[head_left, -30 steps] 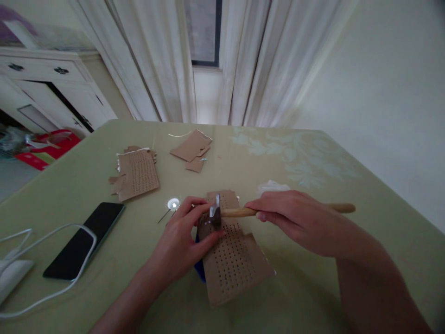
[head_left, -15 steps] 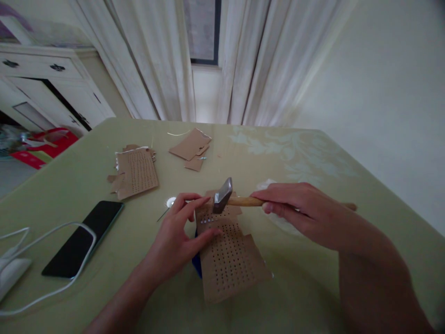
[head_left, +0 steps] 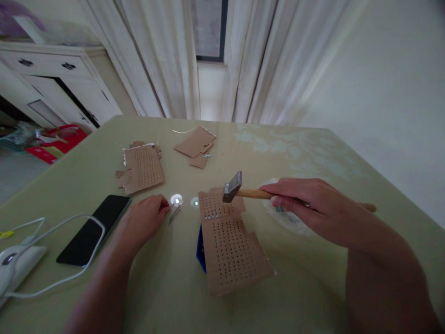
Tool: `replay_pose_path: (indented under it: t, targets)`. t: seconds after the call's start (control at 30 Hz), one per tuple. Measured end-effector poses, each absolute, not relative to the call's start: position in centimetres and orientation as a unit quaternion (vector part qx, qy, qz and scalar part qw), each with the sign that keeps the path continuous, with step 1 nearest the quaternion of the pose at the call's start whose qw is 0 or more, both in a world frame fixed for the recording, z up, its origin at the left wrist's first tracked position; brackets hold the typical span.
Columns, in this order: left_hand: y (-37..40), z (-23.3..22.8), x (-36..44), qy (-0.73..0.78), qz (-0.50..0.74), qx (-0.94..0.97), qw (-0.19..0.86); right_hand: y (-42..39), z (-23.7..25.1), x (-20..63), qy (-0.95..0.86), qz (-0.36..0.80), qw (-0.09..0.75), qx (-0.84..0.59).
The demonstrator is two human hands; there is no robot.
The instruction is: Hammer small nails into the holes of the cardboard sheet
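Gripping the hammer (head_left: 248,193) by its wooden handle, the right hand (head_left: 311,204) holds the metal end over the top part of the brown card (head_left: 227,246), and from back here I can't tell if they touch. I see the card, full of little holes, lying partly over a blue thing (head_left: 200,250) on the green table (head_left: 167,283). The left hand (head_left: 144,220) is curled closed beside the thin metal pins (head_left: 174,215), and I can't tell if it pinches one

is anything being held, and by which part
The right hand holds the hammer by its wooden handle; whether the left hand holds anything cannot be told.
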State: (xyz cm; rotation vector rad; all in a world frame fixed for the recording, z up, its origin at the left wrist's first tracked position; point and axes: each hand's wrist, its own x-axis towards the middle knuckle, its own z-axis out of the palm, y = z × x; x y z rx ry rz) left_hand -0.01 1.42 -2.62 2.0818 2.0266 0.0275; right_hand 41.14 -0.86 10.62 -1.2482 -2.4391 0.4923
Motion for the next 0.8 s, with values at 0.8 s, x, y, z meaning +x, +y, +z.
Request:
replay_pose_path:
  t: [0.8]
  targets:
    - [-1.4, 0.2, 10.6, 0.438, 0.437, 0.742, 0.259, -1.8, 11.4, 42.4, -0.86, 0.116, 0.19, -0.459]
